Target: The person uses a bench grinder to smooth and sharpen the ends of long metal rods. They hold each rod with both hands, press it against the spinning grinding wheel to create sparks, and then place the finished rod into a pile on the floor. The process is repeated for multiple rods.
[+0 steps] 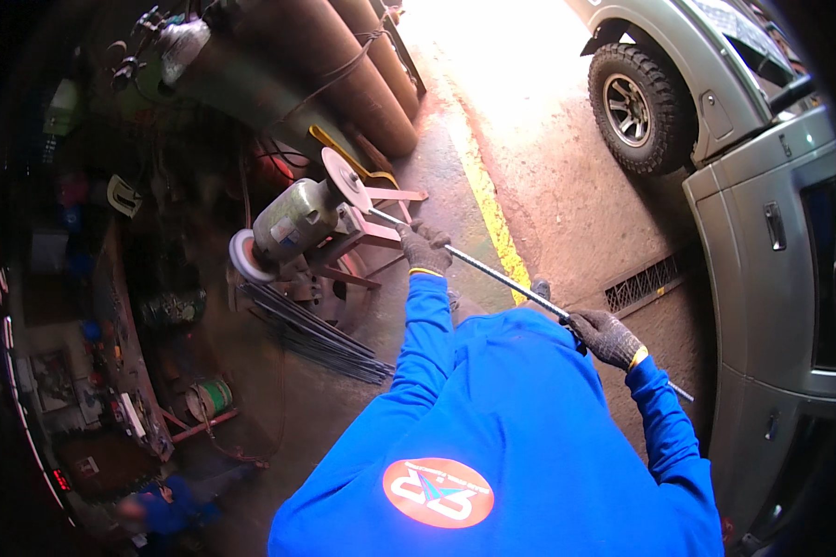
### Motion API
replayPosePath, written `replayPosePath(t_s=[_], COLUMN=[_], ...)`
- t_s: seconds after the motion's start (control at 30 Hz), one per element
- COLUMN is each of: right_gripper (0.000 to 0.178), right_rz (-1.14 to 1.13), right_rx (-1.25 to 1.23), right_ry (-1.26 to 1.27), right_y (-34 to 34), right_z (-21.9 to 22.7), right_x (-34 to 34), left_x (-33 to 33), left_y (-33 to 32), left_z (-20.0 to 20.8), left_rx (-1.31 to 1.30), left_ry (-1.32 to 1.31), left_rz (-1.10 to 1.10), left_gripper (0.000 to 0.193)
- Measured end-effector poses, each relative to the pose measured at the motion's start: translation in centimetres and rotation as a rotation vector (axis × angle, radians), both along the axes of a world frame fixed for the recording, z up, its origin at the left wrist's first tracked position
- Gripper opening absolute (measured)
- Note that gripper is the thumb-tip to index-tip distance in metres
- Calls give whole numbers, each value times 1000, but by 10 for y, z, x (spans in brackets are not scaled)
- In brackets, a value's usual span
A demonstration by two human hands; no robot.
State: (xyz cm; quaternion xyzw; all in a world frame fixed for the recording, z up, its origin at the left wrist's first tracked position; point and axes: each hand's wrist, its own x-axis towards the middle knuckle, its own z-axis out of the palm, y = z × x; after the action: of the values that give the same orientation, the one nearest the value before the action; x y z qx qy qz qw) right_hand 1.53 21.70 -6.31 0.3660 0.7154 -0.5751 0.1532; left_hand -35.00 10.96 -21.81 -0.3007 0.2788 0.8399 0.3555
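A long ribbed steel rod [492,271] runs slantwise across my body. My left hand [424,247], in a dark work glove, is closed round it near its far end. Further back along the rod, my gloved right hand [606,337] grips it too, and its tail sticks out past my right wrist. The rod's far tip points at the grinding wheel [346,179] of a green bench grinder [294,220]; I cannot tell whether they touch. A second, paler wheel [252,256] sits at the grinder's other end.
Below the grinder lies a bundle of thin dark rods [316,334]. Tall brown gas cylinders [344,74] stand beyond it. A silver vehicle [762,241] with a large tyre [637,107] is at the right, near a floor grate [643,284]. A cluttered bench [125,343] stands left.
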Motion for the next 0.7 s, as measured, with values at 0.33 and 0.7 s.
replayPosePath(t_s=[0.33,0.7], right_gripper=[40,39], right_rz=[80,129], right_rx=[74,309], right_ry=[-42,-9], right_y=[11,14], right_z=[19,20], right_x=[-8,-10], left_x=[1,-4], left_y=[1,3], left_z=[2,4], left_rx=[88,74], left_ry=[6,-7], left_rz=[-12,-13], left_gripper=[54,52])
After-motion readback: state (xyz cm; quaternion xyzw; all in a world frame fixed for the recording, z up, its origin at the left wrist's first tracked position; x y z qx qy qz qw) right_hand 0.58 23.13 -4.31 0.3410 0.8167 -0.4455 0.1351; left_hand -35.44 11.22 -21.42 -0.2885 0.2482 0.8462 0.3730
